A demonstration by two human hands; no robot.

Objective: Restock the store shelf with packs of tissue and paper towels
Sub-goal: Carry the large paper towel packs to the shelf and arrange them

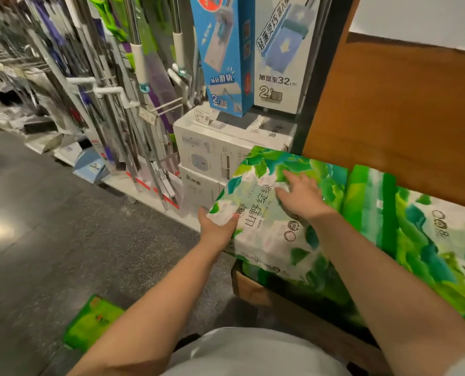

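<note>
Left hand [217,226] grips the near corner of a green-and-white plastic tissue pack [264,213]; right hand [300,196] presses flat, fingers spread. Pack on stacked packs beside the shelved green pack [429,234]. One green pack [90,321] remains on floor.

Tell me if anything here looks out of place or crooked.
One green pack lies on the floor, away from the shelf. The tissue pack under both hands sits skewed, its near corner overhanging the stack beside the neighbouring pack.
</note>
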